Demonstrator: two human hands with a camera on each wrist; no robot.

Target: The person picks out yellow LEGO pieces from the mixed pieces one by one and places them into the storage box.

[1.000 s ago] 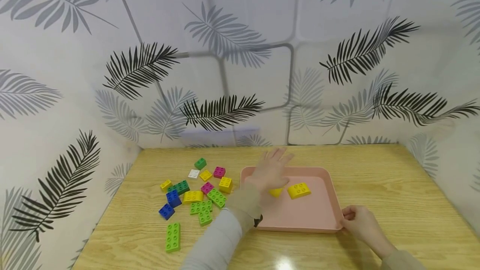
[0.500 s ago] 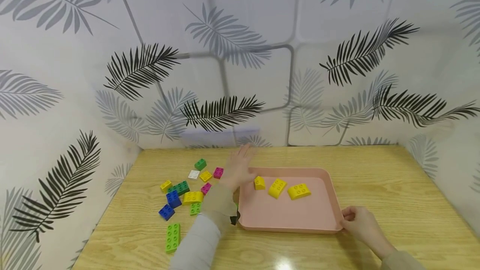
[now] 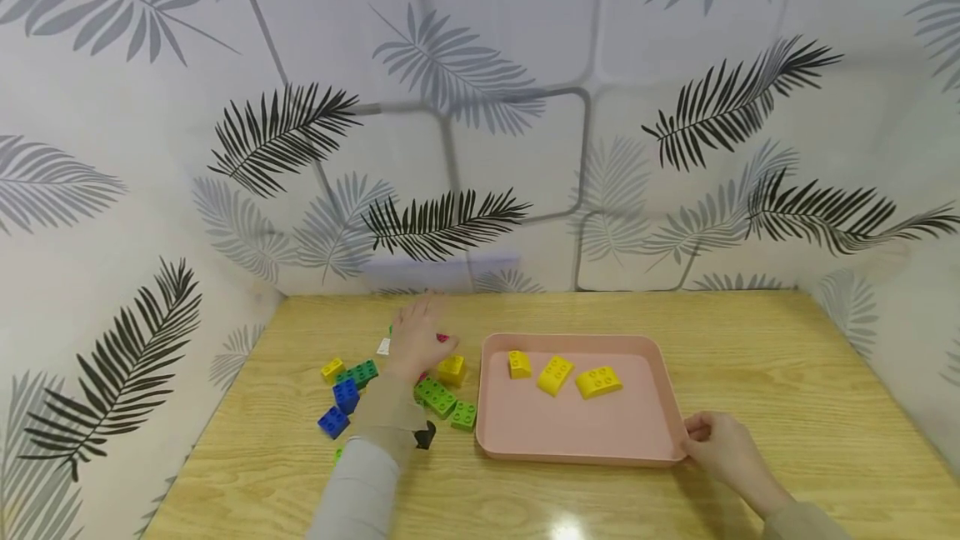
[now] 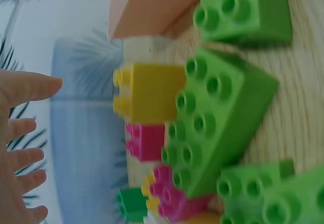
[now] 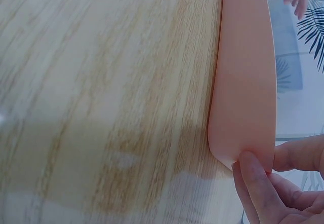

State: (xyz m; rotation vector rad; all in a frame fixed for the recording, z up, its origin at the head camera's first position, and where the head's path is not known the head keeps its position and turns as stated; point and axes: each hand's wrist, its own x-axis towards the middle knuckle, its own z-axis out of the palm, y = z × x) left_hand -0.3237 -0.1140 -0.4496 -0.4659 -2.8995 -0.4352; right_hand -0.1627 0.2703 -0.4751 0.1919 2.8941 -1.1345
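Observation:
My left hand [image 3: 416, 344] is over the loose toy building bricks left of the tray, slightly blurred. In the left wrist view its fingers [image 4: 30, 155] are spread apart with nothing between them. Facing it there are a yellow brick [image 4: 157, 92], a pink brick [image 4: 147, 142] and a long lime brick [image 4: 217, 117]. My right hand [image 3: 722, 450] pinches the near right corner of the pink tray [image 3: 577, 432], thumb and fingers on either side of the wall [image 5: 248, 82]. Inside the tray lie a small yellow brick [image 3: 519, 364] and two curved yellow bricks [image 3: 555, 375].
Blue bricks [image 3: 346, 395], a dark green brick [image 3: 363, 372] and a small yellow brick [image 3: 333, 370] lie left of my left arm. A lime brick [image 3: 464, 416] sits close to the tray's left side. Patterned fabric [image 3: 480, 148] hangs behind the wooden table [image 3: 780, 357].
My left hand has swept left from over the tray to the loose bricks, uncovering the small yellow brick in the tray. My right hand has kept its hold on the tray corner.

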